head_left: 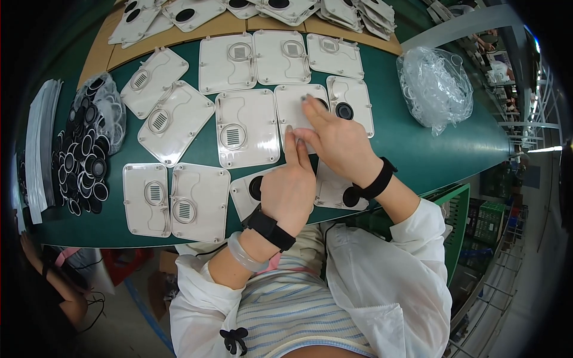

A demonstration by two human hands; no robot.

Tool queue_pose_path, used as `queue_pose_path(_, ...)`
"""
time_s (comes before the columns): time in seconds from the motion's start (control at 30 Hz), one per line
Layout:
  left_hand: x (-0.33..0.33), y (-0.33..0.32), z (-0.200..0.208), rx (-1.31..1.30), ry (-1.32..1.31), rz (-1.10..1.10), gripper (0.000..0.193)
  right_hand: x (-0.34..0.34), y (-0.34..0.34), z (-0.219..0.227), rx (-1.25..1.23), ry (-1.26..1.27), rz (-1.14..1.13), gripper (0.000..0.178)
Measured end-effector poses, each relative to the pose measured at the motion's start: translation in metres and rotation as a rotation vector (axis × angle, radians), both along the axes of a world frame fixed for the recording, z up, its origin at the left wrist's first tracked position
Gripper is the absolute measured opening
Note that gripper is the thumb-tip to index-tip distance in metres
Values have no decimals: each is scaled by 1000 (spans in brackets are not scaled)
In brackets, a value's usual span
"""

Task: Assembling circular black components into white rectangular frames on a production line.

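A white plastic panel (292,95) lies under both hands, with a black round part (323,102) at its upper right, partly covered by my right hand (337,134). That hand's first fingers stretch over the panel and its thumb stands apart from them. My left hand (290,188) reaches up from below, two fingers straight against the panel's lower part, close to the right thumb. Whether anything thin lies under the fingertips I cannot make out. Below the hands are another panel (240,190) with a black round part (256,188), and one at the right (334,188).
Several white panels with slotted round vents (248,119) lie about the green table (406,161). Black rings (83,167) are heaped at the left by grey strips (43,149). A clear bag (436,86) sits at the right. More panels (197,12) rest on cardboard behind.
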State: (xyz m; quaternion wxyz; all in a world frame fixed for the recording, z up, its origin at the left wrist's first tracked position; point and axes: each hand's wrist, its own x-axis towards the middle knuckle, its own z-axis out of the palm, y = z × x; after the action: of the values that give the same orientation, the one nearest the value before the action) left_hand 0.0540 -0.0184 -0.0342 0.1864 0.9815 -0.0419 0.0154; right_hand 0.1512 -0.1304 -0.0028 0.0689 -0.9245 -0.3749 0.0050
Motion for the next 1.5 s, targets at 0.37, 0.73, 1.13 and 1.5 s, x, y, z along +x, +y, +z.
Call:
queue_pose_path(0.37, 1, 4, 4, -2, 17, -24, 49, 1, -6, -8, 59, 3, -27, 46)
queue_pose_path(0.73, -2, 3, -9, -259, -150, -17, 47, -36, 11, 64, 514, 433, 184, 16)
queue_pose_path(1.13, 9, 10, 68, -70, -283, -356, 14, -126, 36, 83, 478, -27, 258, 38)
queue_pose_path(1.5, 16, 5, 58, -937, -495, -124, 11, -151, 33, 82, 543, -48, 235, 30)
